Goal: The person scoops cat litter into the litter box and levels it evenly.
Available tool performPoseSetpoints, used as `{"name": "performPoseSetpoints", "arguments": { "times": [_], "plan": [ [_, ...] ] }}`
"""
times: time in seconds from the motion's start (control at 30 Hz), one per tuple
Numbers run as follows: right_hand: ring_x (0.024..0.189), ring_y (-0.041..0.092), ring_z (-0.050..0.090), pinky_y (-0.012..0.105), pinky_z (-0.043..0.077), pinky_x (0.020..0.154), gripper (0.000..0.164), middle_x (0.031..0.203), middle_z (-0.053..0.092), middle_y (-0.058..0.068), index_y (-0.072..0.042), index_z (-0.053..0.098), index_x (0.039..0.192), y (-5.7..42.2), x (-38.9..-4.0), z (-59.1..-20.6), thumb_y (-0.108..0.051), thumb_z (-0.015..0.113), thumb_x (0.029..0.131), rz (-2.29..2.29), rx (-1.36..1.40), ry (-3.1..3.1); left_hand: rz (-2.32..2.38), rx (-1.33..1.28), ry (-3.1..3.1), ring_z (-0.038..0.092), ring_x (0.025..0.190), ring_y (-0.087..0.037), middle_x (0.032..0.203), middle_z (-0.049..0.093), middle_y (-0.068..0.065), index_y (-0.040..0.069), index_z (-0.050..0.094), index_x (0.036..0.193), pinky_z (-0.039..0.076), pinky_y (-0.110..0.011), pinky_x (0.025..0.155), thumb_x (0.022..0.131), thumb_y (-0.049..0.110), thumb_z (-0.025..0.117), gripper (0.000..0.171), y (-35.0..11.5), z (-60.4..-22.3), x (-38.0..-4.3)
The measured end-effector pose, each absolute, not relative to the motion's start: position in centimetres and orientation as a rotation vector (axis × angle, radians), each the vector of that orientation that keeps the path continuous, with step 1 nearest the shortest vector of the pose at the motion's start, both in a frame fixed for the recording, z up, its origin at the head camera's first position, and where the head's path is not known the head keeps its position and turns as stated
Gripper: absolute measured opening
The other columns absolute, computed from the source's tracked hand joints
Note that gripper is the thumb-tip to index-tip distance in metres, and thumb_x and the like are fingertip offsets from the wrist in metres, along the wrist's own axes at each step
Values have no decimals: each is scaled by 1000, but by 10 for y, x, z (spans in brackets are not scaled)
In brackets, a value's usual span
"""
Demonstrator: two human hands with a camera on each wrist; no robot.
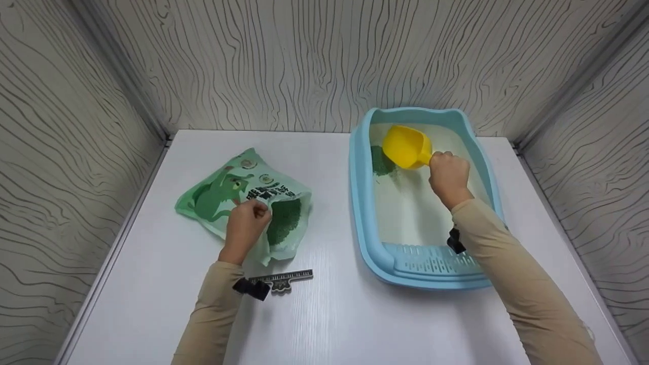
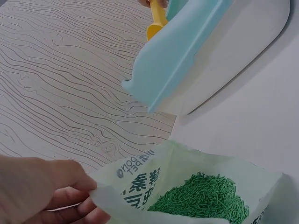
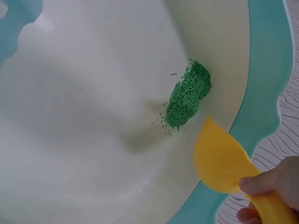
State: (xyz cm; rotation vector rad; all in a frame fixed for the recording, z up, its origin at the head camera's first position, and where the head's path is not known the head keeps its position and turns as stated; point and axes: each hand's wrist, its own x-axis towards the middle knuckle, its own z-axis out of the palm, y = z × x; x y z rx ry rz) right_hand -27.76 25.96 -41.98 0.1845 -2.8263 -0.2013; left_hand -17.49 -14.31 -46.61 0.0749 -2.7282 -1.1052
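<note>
Yellow scoop (image 3: 219,161) near green pellets (image 3: 188,95)

Overhead, the head camera faces forward and down over the white tabletop (image 1: 324,324); the left wrist's peers closely across the cat-litter bag (image 2: 182,161); the right wrist's looks close into the litter box (image 3: 264,70). All three share the yellow scoop (image 1: 404,147).

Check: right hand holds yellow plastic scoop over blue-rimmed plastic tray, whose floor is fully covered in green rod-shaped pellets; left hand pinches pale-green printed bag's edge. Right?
Not quite: the green rod-shaped pellets in the tray form one small heap, most of the floor bare; see the right wrist view. The rest holds.
</note>
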Motion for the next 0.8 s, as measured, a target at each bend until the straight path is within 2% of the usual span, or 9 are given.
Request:
{"name": "performPoseSetpoints", "arguments": {
  "times": [0.17,0.37,0.8],
  "plan": [
    [62,36,62,46,55,58,19,71,61,24,14,61,88,262,-270,-418,-5,62,86,-194,162,-2871,-1101,67,-2725,62,71,-22,80,70,-14,0,70,87,49,-33,66,87,7,60,12,-142,-466,-175],
    [58,34,58,46,53,55,24,69,60,24,14,60,86,270,-263,-416,-9,61,88,-116,143,-2915,-1108,64,-2706,63,73,-23,82,71,-15,-2,70,88,50,-34,68,87,6,59,13,-140,-468,-176],
    [60,31,52,46,52,62,33,69,56,21,15,58,93,272,-241,-404,-18,60,92,124,87,-3056,-1139,46,-2716,64,74,-24,84,72,-17,-3,72,92,50,-35,67,89,7,60,16,-138,-467,-177]
  ]
}}
